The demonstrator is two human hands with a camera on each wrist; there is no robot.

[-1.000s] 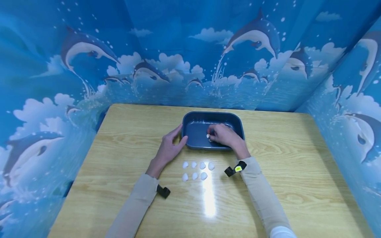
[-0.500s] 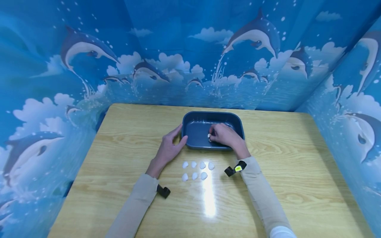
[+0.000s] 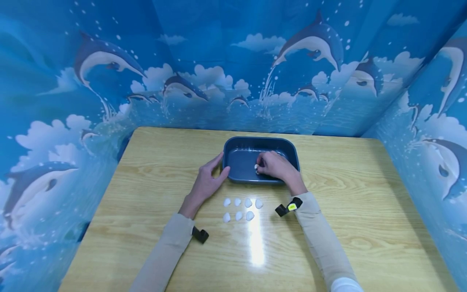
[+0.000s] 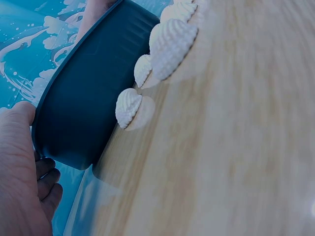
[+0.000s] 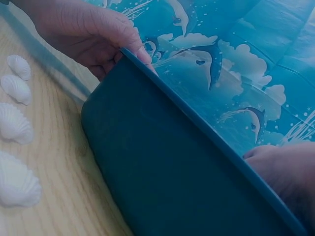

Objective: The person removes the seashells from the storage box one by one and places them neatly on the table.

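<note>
A dark blue rectangular basin (image 3: 240,178) stands on the wooden table. My right hand (image 3: 275,165) reaches down inside it and pinches a small white seashell (image 3: 256,166) between thumb and fingers, near the basin floor. In the right wrist view the basin wall hides that shell. At the basin's left end, my left hand (image 3: 207,182) touches the rim, its thumb (image 5: 142,54) at the near corner and its fingers relaxed along the outside. Several white ridged seashells (image 3: 248,202) lie in two rows on the table in front of the basin.
The wooden table (image 3: 164,162) extends to both sides of the basin. A blue dolphin-print curtain (image 3: 219,48) hangs behind the table and along both sides. Light glares off the tabletop below the shells.
My right hand has shifted slightly to the right inside the basin, still pinching the seashell. The left hand, basin and rows of shells have stayed put.
</note>
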